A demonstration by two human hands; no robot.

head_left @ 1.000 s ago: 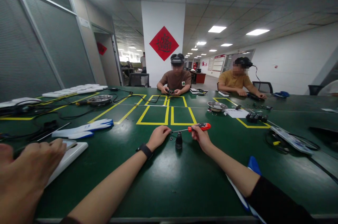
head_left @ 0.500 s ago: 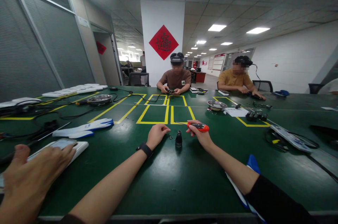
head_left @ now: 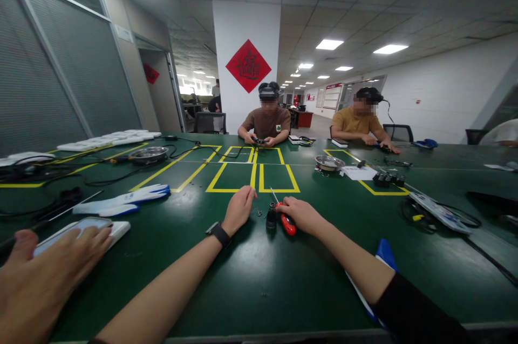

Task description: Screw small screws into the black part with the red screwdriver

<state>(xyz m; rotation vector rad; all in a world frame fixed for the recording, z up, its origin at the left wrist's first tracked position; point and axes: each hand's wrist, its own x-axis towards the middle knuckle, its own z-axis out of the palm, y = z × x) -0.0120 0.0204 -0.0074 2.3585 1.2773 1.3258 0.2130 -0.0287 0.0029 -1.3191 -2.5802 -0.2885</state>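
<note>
My right hand (head_left: 301, 213) is over a red-and-black screwdriver (head_left: 288, 225), its fingers on the handle. The screwdriver's thin shaft points away from me, and its handle appears to be at table level. Just left of it stands a small black cylindrical part (head_left: 271, 217) with a narrower top, upright on the green table. My left hand (head_left: 239, 206) rests on the table left of that part, fingers curled together; what they may hold is hidden. A few tiny metal pieces (head_left: 259, 214) lie between my left hand and the black part.
Another person's hand (head_left: 56, 263) touches a phone (head_left: 73, 231) at the left. White-and-blue gloves (head_left: 125, 198) lie beyond it, another glove (head_left: 386, 255) under my right forearm. A metal bowl (head_left: 329, 162), black blocks (head_left: 389, 179) and a power strip (head_left: 440, 211) are to the right. Two people sit opposite.
My right hand has lowered the screwdriver beside the black part and turned it from crosswise to pointing away from me. My left hand has stayed nearly in place.
</note>
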